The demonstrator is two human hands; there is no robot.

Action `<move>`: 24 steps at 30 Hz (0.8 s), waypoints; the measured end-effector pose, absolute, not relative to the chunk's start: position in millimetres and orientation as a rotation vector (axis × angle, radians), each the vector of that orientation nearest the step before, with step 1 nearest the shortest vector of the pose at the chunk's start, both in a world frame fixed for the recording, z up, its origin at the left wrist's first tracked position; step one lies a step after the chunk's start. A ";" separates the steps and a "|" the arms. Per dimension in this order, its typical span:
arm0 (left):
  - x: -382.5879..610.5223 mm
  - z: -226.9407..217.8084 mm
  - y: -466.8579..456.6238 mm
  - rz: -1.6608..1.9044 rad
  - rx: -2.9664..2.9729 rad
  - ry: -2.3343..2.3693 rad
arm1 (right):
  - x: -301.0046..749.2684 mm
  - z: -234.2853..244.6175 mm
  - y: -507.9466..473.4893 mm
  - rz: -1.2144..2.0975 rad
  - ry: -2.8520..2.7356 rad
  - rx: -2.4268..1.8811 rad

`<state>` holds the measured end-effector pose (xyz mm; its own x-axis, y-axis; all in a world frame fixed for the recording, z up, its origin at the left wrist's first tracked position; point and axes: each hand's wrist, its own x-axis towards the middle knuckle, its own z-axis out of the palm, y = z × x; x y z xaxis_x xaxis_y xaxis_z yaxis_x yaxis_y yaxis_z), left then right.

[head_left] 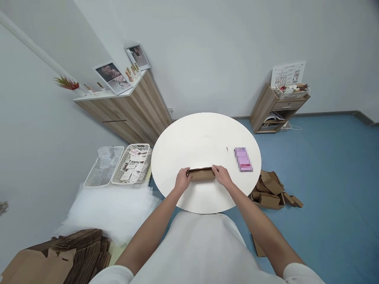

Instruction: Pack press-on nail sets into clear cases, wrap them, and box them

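Note:
A small brown cardboard box (201, 174) lies on the round white table (204, 138), near its front edge. My left hand (182, 180) grips the box's left end with curled fingers. At the box's right end my right hand (221, 175) holds on, fingers bent over the top. A blurred pink and purple item (243, 159) lies on the table to the right of my right hand.
Two white baskets (118, 165) sit left of the table, one with several small packets. Flat cardboard is stacked at the lower left (68, 256). Folded brown boxes (272, 191) lie on the blue floor at the right. A wooden cabinet (130, 106) and a small shelf unit (278, 106) stand by the wall.

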<state>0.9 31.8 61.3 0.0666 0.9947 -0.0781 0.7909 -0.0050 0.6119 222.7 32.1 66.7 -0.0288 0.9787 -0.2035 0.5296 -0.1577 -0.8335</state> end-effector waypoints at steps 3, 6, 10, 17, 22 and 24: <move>-0.8 62.8 33.7 0.529 1.801 1.772 | 222.5 66.8 33.5 1.133 -1.575 -1.685; -4.0 61.3 34.1 0.506 1.788 1.765 | 225.8 62.6 35.4 1.236 -1.509 -1.639; -9.0 56.5 33.9 0.518 1.711 1.729 | 232.2 55.5 39.7 1.435 -1.301 -1.606; -13.6 54.6 29.7 0.610 1.479 1.621 | 236.8 50.7 38.6 1.469 -1.301 -1.634; -16.5 50.4 25.2 0.528 1.359 1.670 | 234.1 46.7 32.6 1.519 -1.282 -1.631; -17.1 47.8 24.3 0.482 1.363 1.593 | 232.3 45.5 30.1 1.525 -1.261 -1.638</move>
